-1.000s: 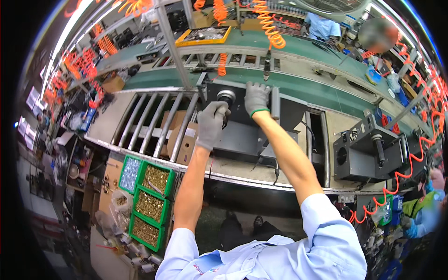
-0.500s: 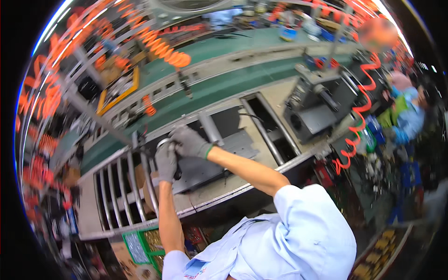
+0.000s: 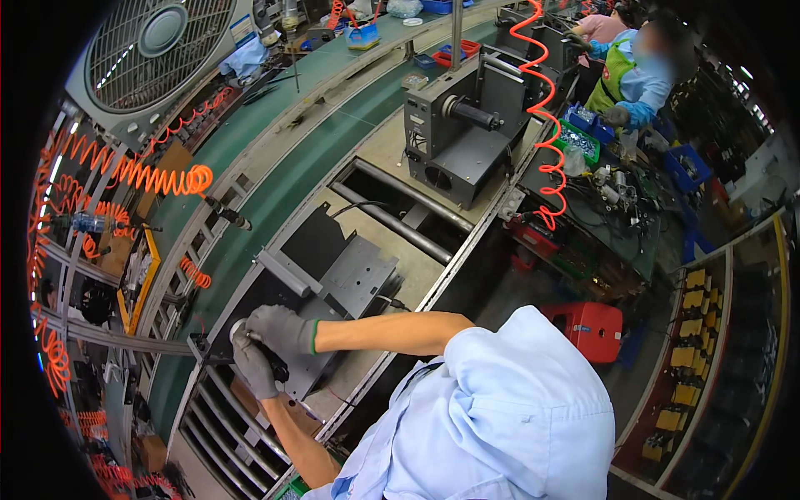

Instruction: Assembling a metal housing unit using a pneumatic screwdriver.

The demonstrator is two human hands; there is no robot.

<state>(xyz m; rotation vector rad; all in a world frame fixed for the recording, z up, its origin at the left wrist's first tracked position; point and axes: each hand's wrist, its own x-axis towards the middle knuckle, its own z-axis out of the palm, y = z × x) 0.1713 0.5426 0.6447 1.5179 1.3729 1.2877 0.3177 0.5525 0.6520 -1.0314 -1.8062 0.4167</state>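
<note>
Both my hands wear grey gloves and meet over the left end of a dark grey sheet-metal chassis (image 3: 360,271). My left hand (image 3: 254,367) is closed around a small part with a round, whitish end (image 3: 237,330); a black portion shows beside the palm. Pressed against its fingertips, my right hand (image 3: 282,330) has its fingers curled at the same part, and what they grip is hidden. A grey cylinder-like bar (image 3: 287,273) lies across the chassis next to my right hand. A black cable (image 3: 392,302) comes off the chassis near my right forearm.
Metal rollers (image 3: 392,223) run either side of the chassis. A dark machine housing with a spindle (image 3: 458,133) stands further right. Coiled orange hoses (image 3: 548,108) hang around, one ending in a hanging driver (image 3: 229,215). A co-worker in a green apron (image 3: 615,79) works beyond. A large fan (image 3: 162,37) stands at upper left.
The view has swung toward the right, bringing the fan, the housing and the co-worker further into sight. My hands stay together at the chassis's left end, still around the small part.
</note>
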